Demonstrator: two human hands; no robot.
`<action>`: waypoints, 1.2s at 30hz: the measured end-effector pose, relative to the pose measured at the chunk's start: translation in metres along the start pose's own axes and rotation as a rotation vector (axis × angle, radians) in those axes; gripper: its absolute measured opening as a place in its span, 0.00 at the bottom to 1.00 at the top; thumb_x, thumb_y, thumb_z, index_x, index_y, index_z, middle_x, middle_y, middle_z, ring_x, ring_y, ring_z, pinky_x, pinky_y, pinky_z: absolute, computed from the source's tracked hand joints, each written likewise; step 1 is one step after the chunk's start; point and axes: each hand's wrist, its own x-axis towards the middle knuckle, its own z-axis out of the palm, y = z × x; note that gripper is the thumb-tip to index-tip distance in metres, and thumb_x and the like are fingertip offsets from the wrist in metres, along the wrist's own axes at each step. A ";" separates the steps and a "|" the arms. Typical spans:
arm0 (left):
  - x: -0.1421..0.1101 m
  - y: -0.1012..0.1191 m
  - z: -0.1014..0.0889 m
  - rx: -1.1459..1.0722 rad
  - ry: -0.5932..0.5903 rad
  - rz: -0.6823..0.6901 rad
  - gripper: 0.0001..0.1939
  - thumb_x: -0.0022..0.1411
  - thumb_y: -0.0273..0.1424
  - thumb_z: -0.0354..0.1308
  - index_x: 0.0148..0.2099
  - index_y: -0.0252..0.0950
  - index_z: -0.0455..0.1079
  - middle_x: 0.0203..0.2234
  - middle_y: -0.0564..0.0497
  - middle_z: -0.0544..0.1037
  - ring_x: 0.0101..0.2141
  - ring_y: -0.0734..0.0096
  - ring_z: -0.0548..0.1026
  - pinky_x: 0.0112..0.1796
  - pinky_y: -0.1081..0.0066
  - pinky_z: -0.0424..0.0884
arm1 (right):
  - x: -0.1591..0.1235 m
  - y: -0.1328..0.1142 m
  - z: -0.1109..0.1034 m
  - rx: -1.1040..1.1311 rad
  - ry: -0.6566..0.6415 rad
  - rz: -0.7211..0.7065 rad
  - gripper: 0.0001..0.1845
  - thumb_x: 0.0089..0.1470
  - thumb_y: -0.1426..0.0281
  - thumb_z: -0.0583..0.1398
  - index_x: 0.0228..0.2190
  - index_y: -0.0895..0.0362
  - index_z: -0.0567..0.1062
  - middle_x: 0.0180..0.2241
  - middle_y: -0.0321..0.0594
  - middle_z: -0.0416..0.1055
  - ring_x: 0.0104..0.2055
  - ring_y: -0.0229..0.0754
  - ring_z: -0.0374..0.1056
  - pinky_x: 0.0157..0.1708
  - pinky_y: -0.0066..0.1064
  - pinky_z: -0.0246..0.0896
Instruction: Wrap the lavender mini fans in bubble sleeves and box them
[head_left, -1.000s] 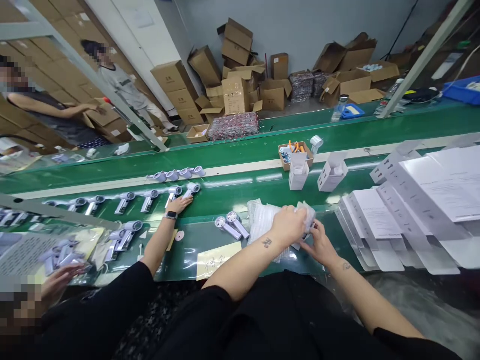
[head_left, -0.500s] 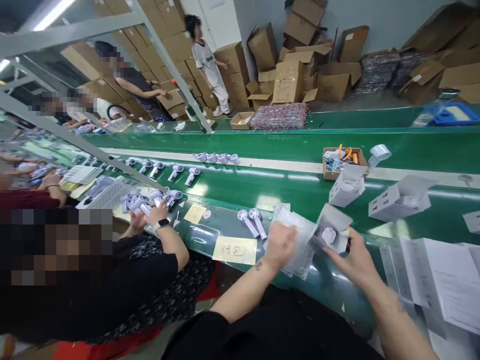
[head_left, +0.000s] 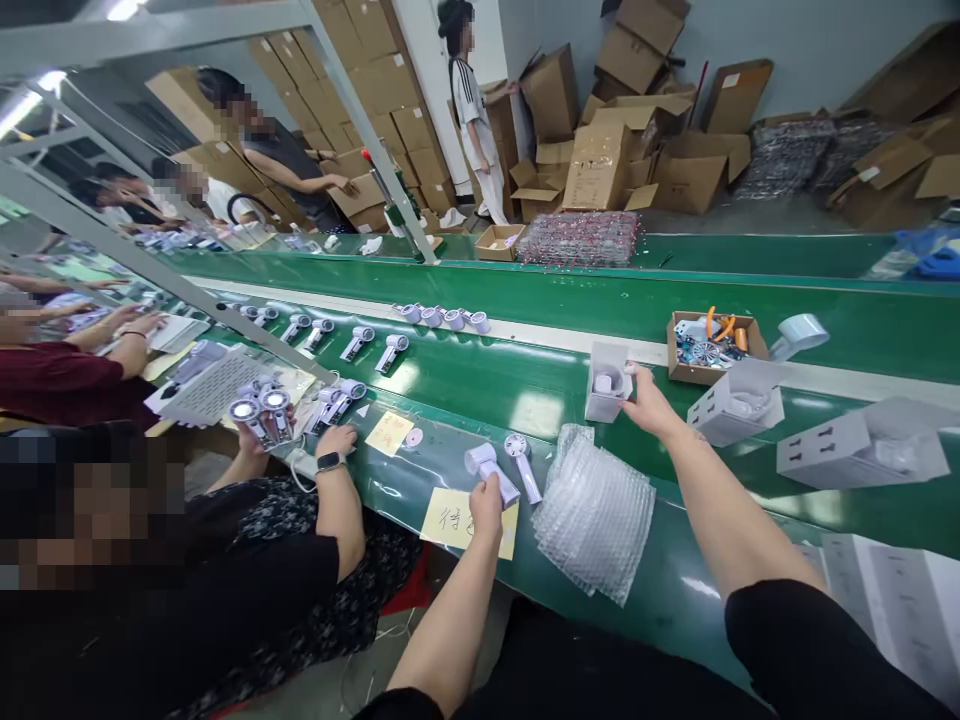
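Note:
My left hand pinches the handle of a lavender handheld fan at the bench's near side. Another handheld fan lies just to the right of it. Right of both fans is a loose stack of bubble wrap bags. My right hand, arm stretched forward, grips the right side of an open white box on the green belt. Something white and rounded shows inside the box. A yellow paper note with handwriting lies partly behind my left hand.
More open white boxes stand to the right on the belt. Behind them sits a small carton with orange-handled pliers. Fans line the belt at left. A co-worker's hand works nearby at left. Stacked white boxes fill the right front.
My right hand has carried the open box forward onto the belt. My left hand has left the bubble wrap, moved left and taken hold of a fan. The view has turned left.

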 end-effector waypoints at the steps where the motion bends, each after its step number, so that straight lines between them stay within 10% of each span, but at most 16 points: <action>1: -0.010 0.002 0.001 -0.093 -0.051 0.028 0.18 0.60 0.42 0.46 0.28 0.33 0.65 0.22 0.50 0.71 0.28 0.66 0.72 0.29 0.71 0.65 | -0.016 -0.003 0.004 0.077 0.064 0.039 0.32 0.40 0.69 0.64 0.48 0.55 0.59 0.53 0.50 0.59 0.53 0.50 0.59 0.46 0.39 0.61; 5: -0.068 0.014 0.022 -0.347 -0.468 0.190 0.21 0.57 0.47 0.51 0.29 0.31 0.66 0.20 0.53 0.68 0.23 0.74 0.67 0.23 0.75 0.62 | -0.109 -0.018 0.031 0.535 0.048 0.397 0.23 0.45 0.57 0.62 0.41 0.55 0.66 0.46 0.48 0.68 0.48 0.50 0.65 0.42 0.42 0.66; 8: -0.106 0.017 0.033 -0.060 -0.830 0.478 0.22 0.61 0.47 0.48 0.36 0.32 0.69 0.25 0.50 0.72 0.26 0.71 0.70 0.27 0.72 0.66 | -0.173 -0.019 0.042 0.871 -0.139 0.637 0.21 0.44 0.56 0.64 0.37 0.57 0.70 0.34 0.45 0.74 0.39 0.49 0.71 0.35 0.41 0.70; 13: -0.098 -0.004 0.028 0.770 -0.838 1.454 0.14 0.61 0.35 0.52 0.45 0.32 0.67 0.40 0.41 0.71 0.46 0.56 0.66 0.44 0.60 0.64 | -0.233 0.002 0.006 1.079 0.183 0.799 0.19 0.41 0.67 0.68 0.37 0.56 0.72 0.35 0.42 0.75 0.36 0.45 0.72 0.33 0.34 0.72; 17: -0.074 -0.022 0.039 1.127 -0.962 1.714 0.07 0.61 0.23 0.49 0.37 0.31 0.68 0.34 0.43 0.71 0.40 0.62 0.67 0.39 0.64 0.63 | -0.286 0.004 -0.018 1.129 0.193 0.901 0.17 0.43 0.70 0.67 0.38 0.56 0.72 0.32 0.41 0.75 0.31 0.42 0.72 0.33 0.32 0.72; 23: -0.096 -0.006 0.054 0.851 -0.906 1.421 0.11 0.63 0.30 0.48 0.35 0.33 0.71 0.30 0.45 0.73 0.36 0.64 0.69 0.38 0.66 0.63 | -0.350 -0.032 0.008 1.260 0.112 0.993 0.19 0.42 0.71 0.67 0.38 0.55 0.70 0.31 0.39 0.74 0.31 0.43 0.72 0.28 0.32 0.71; 27: -0.117 0.010 0.052 0.352 -1.125 1.052 0.09 0.60 0.29 0.50 0.35 0.36 0.71 0.30 0.50 0.74 0.34 0.69 0.70 0.37 0.71 0.63 | -0.337 -0.051 0.024 1.331 0.056 0.834 0.23 0.42 0.72 0.67 0.42 0.53 0.68 0.32 0.37 0.73 0.34 0.44 0.72 0.29 0.33 0.71; 32: -0.130 0.010 0.059 -0.173 -1.038 0.334 0.06 0.53 0.31 0.55 0.28 0.33 0.65 0.19 0.54 0.67 0.23 0.76 0.64 0.29 0.74 0.60 | -0.320 -0.043 0.019 1.209 0.106 0.868 0.16 0.44 0.71 0.65 0.37 0.56 0.68 0.28 0.38 0.72 0.29 0.42 0.71 0.24 0.31 0.69; 36: -0.136 0.004 0.060 -0.287 -1.138 0.242 0.15 0.50 0.40 0.60 0.30 0.33 0.63 0.20 0.56 0.65 0.23 0.78 0.63 0.29 0.75 0.60 | -0.326 -0.034 0.016 1.204 0.123 0.921 0.14 0.46 0.70 0.64 0.36 0.57 0.67 0.27 0.39 0.72 0.28 0.41 0.71 0.22 0.30 0.68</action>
